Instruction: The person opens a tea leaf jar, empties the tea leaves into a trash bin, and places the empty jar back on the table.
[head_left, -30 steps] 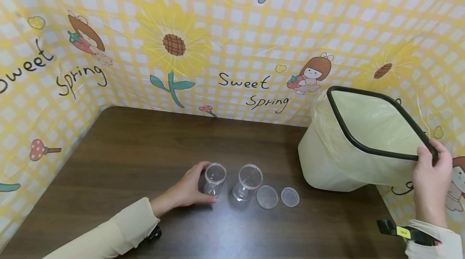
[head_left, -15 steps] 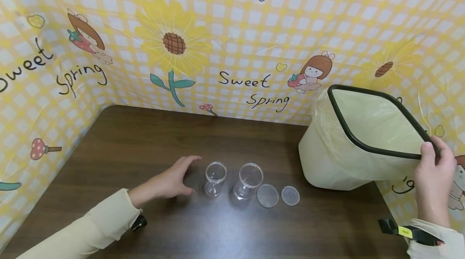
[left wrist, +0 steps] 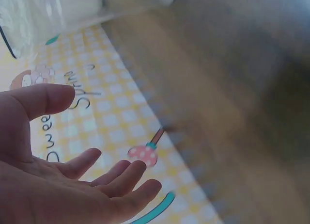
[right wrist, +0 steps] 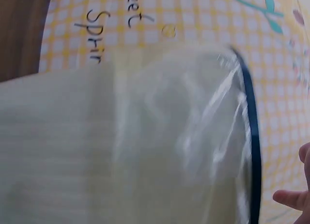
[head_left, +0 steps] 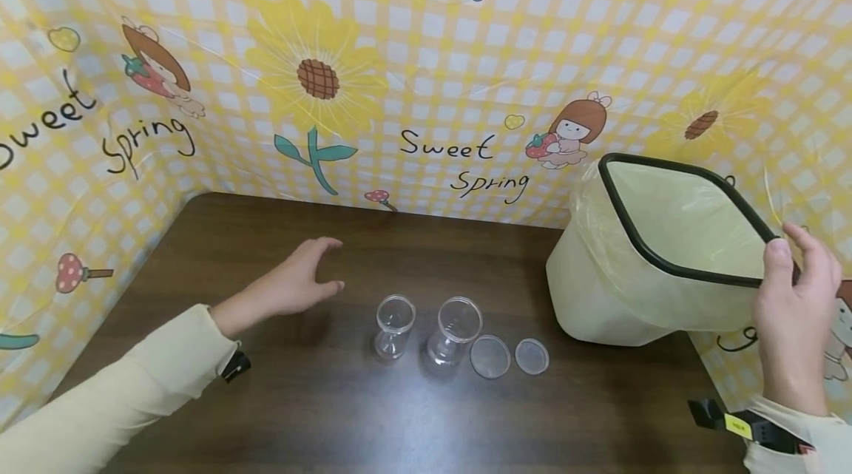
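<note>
My left hand is held over the table, left of two clear jars, with its fingers spread and nothing in them. The smaller jar stands upright and uncapped; to its right is the larger jar, also without a lid. Two round clear lids, a bigger one and a smaller one, lie flat beside it. At the right, a pale trash bin has a bag liner under its black rim. My right hand is at the rim's near right corner; in the right wrist view its loosened fingers show apart from the rim.
The dark wooden table has a yellow checked cloth behind it and along both sides. The bin stands at the table's right, close to the cloth.
My left hand has let go of the smaller jar and moved left and toward the back. My right hand's grip on the bin's rim has loosened and its fingers have lifted. Jars and lids stay put.
</note>
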`<state>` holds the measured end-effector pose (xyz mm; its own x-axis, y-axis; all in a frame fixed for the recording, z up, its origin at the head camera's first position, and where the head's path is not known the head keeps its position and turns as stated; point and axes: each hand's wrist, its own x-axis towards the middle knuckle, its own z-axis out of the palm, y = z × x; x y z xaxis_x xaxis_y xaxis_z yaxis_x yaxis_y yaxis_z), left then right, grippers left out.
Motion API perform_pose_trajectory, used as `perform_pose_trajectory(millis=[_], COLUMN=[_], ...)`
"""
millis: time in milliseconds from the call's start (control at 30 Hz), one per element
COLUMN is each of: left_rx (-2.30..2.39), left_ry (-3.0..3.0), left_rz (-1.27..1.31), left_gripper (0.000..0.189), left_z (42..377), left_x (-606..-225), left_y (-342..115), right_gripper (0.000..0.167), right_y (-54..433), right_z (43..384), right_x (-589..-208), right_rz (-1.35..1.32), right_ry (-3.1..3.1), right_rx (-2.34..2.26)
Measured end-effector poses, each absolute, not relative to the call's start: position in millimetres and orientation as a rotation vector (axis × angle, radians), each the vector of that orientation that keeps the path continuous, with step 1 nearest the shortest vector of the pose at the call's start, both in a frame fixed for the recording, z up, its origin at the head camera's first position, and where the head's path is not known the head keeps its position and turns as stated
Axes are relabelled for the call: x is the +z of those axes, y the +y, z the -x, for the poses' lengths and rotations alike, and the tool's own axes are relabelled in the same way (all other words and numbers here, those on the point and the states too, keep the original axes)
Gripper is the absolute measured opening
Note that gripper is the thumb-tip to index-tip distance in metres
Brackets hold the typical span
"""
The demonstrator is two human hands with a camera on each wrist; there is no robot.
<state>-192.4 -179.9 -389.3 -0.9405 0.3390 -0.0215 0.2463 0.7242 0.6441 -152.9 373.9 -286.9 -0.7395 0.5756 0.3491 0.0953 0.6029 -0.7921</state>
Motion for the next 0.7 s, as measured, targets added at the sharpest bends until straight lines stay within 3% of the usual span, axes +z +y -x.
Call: perform_pose_trajectory(millis=[233,700], left_rx=[0.856,0.654], left_ry=[2.836,2.996], left_rz=[-0.515,-0.498], left_gripper=[0.067,0.073], left_z=[216,270], left_x=[-358,-329], left_y=[-182,-172], right_gripper=[0.049,0.055], right_y=[348,291], right_z=[158,195], right_x=[-265,-239], right_rz=[0.395,-0.329], right_ry=[-2.307,-2.517], right_rx=[1.043,0.944])
